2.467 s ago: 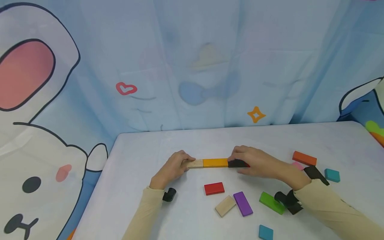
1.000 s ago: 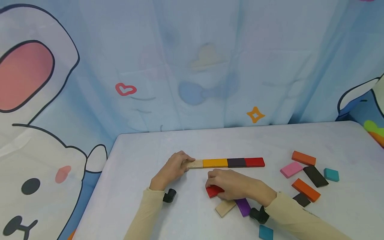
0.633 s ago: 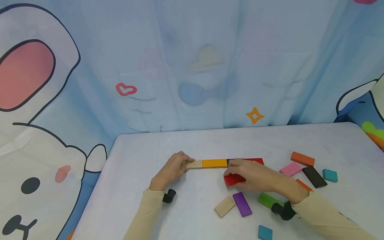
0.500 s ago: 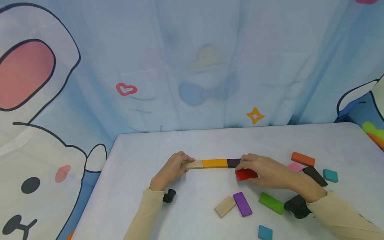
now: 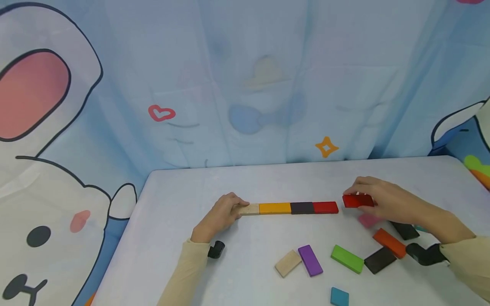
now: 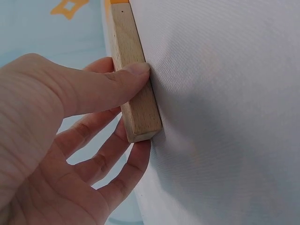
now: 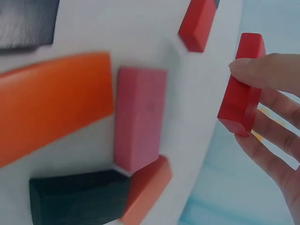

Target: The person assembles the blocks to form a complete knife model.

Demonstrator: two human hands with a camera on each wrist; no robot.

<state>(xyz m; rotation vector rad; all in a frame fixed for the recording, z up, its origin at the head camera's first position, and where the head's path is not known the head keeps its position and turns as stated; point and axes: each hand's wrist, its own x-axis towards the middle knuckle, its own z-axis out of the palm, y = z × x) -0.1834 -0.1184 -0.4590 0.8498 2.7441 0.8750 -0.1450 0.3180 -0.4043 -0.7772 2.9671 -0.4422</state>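
Note:
My left hand (image 5: 221,214) pinches the left end of a natural wood block (image 6: 133,93), thumb on its near side and fingers behind. That block begins a straight row on the table. To its right lie a yellow block (image 5: 274,208), a black block (image 5: 302,208) and a red block (image 5: 325,207), end to end. My right hand (image 5: 386,199) holds a second red block (image 7: 243,96) between thumb and fingers. This block hangs a little beyond the row's right end, apart from it and seemingly above the table.
Below the right hand lie a pink block (image 5: 369,220), an orange block (image 5: 389,243) and black blocks (image 5: 380,260). Nearer the front are green (image 5: 347,259), purple (image 5: 310,260), natural wood (image 5: 288,263) and blue blocks (image 5: 339,296). A patterned blue curtain (image 5: 268,85) hangs behind the table.
My right hand let go of the row, took the loose red block from the table and carried it right and back past the row's end. The left hand stayed in place.

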